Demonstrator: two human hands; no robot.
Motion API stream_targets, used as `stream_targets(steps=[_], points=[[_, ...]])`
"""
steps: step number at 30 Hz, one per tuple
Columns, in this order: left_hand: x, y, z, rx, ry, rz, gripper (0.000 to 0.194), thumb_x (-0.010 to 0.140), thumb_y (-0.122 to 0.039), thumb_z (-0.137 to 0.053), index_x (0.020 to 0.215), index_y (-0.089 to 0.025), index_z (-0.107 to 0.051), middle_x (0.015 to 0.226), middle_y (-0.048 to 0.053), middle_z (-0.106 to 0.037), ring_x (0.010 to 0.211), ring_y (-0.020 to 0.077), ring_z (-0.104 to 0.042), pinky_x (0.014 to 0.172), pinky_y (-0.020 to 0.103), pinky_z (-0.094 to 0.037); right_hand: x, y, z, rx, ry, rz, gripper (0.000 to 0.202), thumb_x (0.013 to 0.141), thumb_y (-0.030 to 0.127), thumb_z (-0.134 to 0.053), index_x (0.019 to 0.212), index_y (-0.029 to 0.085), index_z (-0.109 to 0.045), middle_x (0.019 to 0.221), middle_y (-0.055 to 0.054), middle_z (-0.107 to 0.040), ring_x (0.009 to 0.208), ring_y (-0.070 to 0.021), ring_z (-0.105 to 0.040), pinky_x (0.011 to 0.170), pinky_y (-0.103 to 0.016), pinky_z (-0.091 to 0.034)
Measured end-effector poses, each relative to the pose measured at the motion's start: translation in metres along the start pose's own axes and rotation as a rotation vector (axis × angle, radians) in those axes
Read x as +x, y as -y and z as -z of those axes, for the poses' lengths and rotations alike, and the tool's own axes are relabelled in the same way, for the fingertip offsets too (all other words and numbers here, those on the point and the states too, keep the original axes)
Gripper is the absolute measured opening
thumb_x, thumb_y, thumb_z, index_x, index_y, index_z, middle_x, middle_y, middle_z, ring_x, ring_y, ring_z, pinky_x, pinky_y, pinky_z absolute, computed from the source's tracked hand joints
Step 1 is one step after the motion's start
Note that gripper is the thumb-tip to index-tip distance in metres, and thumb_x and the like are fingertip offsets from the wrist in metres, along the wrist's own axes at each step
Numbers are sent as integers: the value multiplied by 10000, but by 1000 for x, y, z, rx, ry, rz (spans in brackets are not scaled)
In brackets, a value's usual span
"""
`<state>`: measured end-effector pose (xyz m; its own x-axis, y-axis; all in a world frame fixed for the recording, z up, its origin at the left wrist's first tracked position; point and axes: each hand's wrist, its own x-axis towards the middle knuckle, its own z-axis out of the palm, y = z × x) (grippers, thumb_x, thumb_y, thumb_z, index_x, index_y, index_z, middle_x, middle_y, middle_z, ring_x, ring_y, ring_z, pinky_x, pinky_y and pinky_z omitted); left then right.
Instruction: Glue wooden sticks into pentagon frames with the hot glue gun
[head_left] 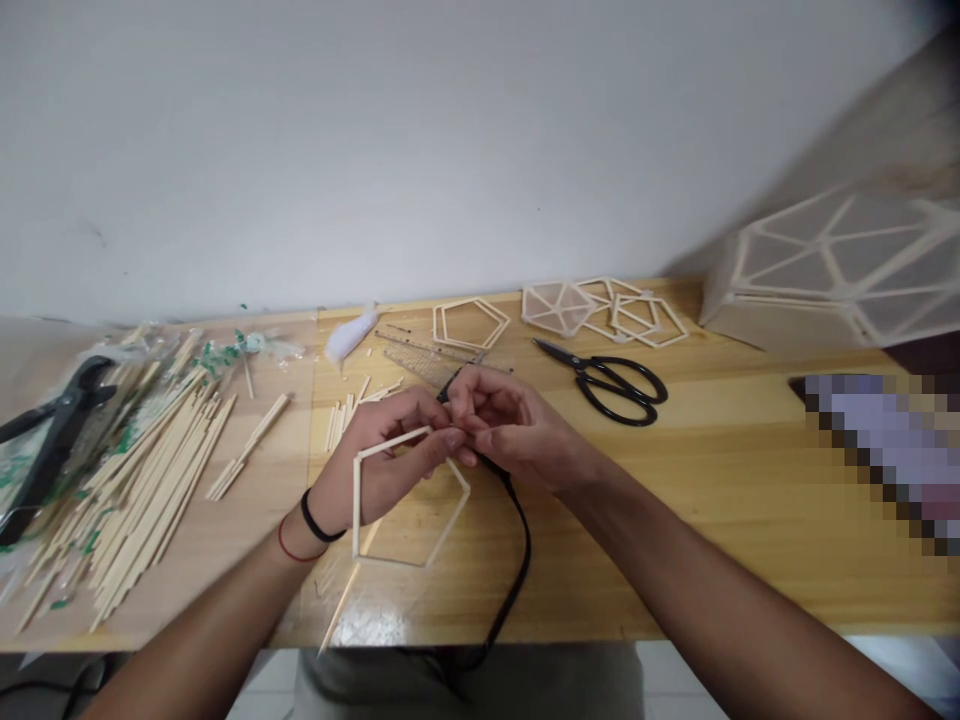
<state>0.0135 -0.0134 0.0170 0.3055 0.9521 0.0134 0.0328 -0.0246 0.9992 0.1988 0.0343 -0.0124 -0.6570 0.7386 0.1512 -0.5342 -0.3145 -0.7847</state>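
My left hand [382, 440] pinches a pentagon-shaped frame of thin wooden sticks [356, 510] near its upper corner, between thumb and fingers. The frame hangs tilted over the near edge of the table. Right beside that corner, the fingers of my right hand [529, 425] are pressed together and meet my left fingertips. Whatever lies between the right fingertips is too small to make out. Just behind the hands, partly covered by them, is a dark, narrow tool [448, 385]. A black cord [527, 540] runs from under my right hand over the table's front edge.
Black scissors [581, 364] lie right of the hands. Behind are more stick frames [491, 312], a covered frame [556, 306] and a clear ruler [420, 360]. Stick bundles [165, 490] and pliers [60, 430] lie left. A large panelled stick structure [825, 260] stands right.
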Motion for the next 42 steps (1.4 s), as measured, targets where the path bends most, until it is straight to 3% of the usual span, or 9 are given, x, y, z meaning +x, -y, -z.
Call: stream_targets(steps=[5, 11, 15, 27, 34, 42], points=[[0, 0, 0, 14, -12, 4, 235, 969, -358, -750, 859, -182, -639, 789, 52, -807, 562, 94, -582, 529, 209, -443, 0, 1, 0, -25, -12, -13, 232, 745, 149, -838, 905, 184, -674, 680, 72, -510, 606, -103, -540, 603, -236, -455], [1, -1, -1, 21, -21, 8, 256, 962, -390, -753, 856, -183, -645, 760, 50, -799, 546, 101, -595, 508, 209, -434, 1, 1, -3, -16, -17, -11, 225, 759, 186, -849, 872, 191, -655, 677, 71, -485, 605, -103, -510, 592, -235, -440], [1, -3, -1, 14, -18, -2, 217, 972, -335, -741, 854, -185, -637, 759, 43, -804, 548, 95, -597, 509, 201, -436, 1, -1, -3, 22, -7, 9, 220, 764, 172, -843, 892, 192, -666, 683, 70, -481, 610, -105, -503, 584, -235, -435], [0, 1, 2, -9, -31, 11, 234, 993, -356, -740, 884, -178, -636, 797, 58, -812, 557, 90, -609, 514, 199, -459, 1, 3, -5, 109, 61, 6, 221, 775, 165, -825, 944, 171, -683, 768, 54, -497, 693, -126, -574, 660, -275, -464], [2, -3, -2, -45, -37, 12, 265, 956, -371, -768, 857, -184, -609, 585, -8, -678, 580, 136, -681, 489, 184, -450, -1, 6, -5, 116, 28, -53, 207, 816, 190, -849, 926, 178, -673, 723, 72, -443, 620, -101, -487, 614, -260, -424], [1, -4, -2, -44, -47, 35, 242, 948, -351, -766, 865, -180, -616, 626, -6, -674, 546, 120, -645, 490, 185, -462, 0, 6, -5, 153, 22, -47, 144, 773, 113, -780, 890, 168, -716, 696, 64, -466, 606, -94, -487, 602, -249, -400]])
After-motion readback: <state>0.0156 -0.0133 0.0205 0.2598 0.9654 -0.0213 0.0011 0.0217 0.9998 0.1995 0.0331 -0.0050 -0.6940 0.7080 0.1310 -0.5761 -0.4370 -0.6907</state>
